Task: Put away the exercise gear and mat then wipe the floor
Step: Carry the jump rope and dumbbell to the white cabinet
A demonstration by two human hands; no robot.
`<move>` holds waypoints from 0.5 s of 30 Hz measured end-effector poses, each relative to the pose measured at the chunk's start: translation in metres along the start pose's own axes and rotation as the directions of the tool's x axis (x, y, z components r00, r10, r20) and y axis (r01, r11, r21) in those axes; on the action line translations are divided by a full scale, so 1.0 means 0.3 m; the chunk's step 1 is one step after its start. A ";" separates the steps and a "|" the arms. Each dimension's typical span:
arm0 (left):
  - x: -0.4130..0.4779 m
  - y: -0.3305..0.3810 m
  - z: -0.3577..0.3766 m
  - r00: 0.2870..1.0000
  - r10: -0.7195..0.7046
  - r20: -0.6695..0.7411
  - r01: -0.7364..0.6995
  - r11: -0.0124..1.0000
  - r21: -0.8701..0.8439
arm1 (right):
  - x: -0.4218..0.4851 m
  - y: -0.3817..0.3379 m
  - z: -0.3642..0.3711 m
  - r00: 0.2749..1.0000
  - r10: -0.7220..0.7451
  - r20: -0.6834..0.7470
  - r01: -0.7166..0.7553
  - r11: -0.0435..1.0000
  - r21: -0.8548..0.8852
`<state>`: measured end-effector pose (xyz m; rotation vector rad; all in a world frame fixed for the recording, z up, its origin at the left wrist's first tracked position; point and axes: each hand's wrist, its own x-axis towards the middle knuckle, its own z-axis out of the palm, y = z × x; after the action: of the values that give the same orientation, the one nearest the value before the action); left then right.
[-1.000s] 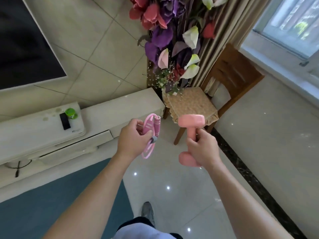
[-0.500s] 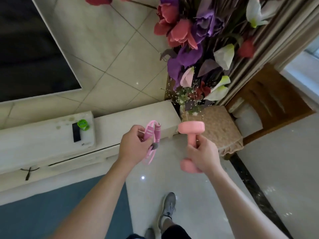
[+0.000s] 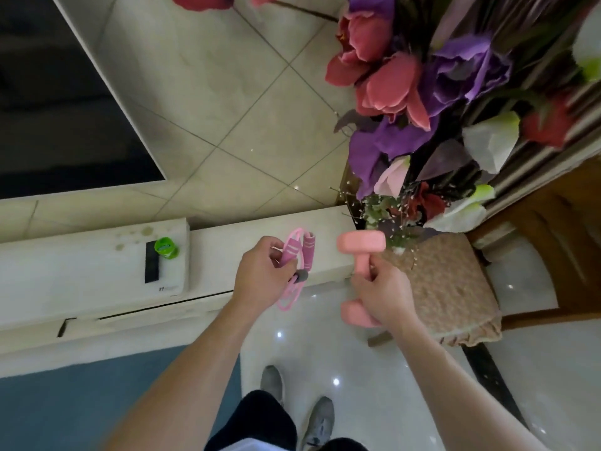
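Both bare forearms reach forward side by side. The left hand (image 3: pixel 260 275) curls around a pink jump rope (image 3: pixel 291 250); the right hand (image 3: pixel 383 294) grips a pink dumbbell (image 3: pixel 361 244) by its bar, upright.

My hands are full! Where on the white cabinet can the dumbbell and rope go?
The cabinet top is bare between the raised box and the flowers. The box's right end is crowded: green tub, remote. The chair cushion is bare too.

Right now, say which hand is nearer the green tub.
Left. The left hand, holding the rope, is right of the green tub; the right hand, gripping the dumbbell, is farther.
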<state>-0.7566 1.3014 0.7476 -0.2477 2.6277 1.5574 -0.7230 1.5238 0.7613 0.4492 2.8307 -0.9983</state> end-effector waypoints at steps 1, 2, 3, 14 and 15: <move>0.036 -0.009 0.005 1.000 -0.003 0.005 0.003 1.000 -0.013 | 0.035 -0.008 0.012 1.000 0.010 0.007 -0.010 1.000 -0.009; 0.073 -0.021 0.010 1.000 -0.007 0.013 0.007 1.000 -0.025 | 0.068 -0.014 0.029 1.000 0.023 0.012 -0.023 1.000 -0.021; 0.107 -0.032 0.015 1.000 -0.007 0.023 0.008 0.999 -0.033 | 0.098 -0.018 0.047 0.999 0.031 0.013 -0.030 0.999 -0.029; 0.486 -0.240 0.149 0.993 0.007 0.117 0.001 0.998 -0.066 | 0.441 0.063 0.287 0.998 0.042 -0.055 -0.043 0.999 -0.033; 0.512 -0.266 0.175 0.993 0.012 0.121 -0.004 0.998 -0.067 | 0.473 0.083 0.313 0.998 0.043 -0.053 -0.045 0.999 -0.030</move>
<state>-0.8946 1.2947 0.6307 -0.1424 2.4912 1.6106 -0.8500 1.5175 0.6455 0.5403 2.8647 -0.9466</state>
